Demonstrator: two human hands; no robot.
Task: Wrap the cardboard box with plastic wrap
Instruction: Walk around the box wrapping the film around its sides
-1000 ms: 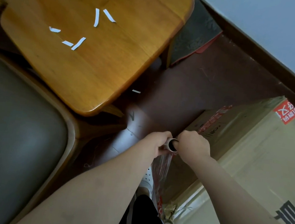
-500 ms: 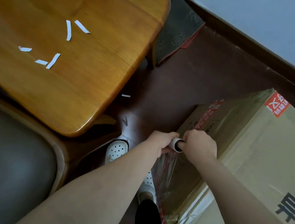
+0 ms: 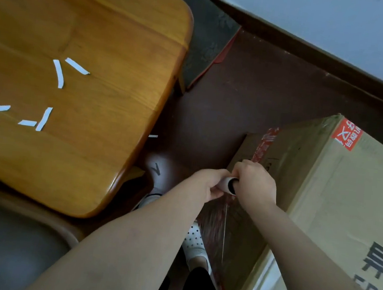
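A large cardboard box [image 3: 336, 211] with a red label and black print stands on the dark floor at the right. Both hands hold a roll of plastic wrap [image 3: 229, 185] upright against the box's left side; only its white tube end shows. My left hand [image 3: 210, 183] grips the roll from the left and my right hand [image 3: 254, 184] grips it from the right. A clear sheet of wrap [image 3: 225, 233] stretches down from the roll along the box's side to its crumpled near corner.
A wooden table [image 3: 75, 97] with several white paper scraps fills the upper left, close to the hands. A grey padded chair seat [image 3: 4, 247] is at lower left. My white shoes [image 3: 194, 244] stand beside the box. A dark cushion [image 3: 207, 43] leans by the wall.
Both hands with the roll have moved forward along the box's left side, and the sheet of wrap behind them has grown longer. The view has shifted right.
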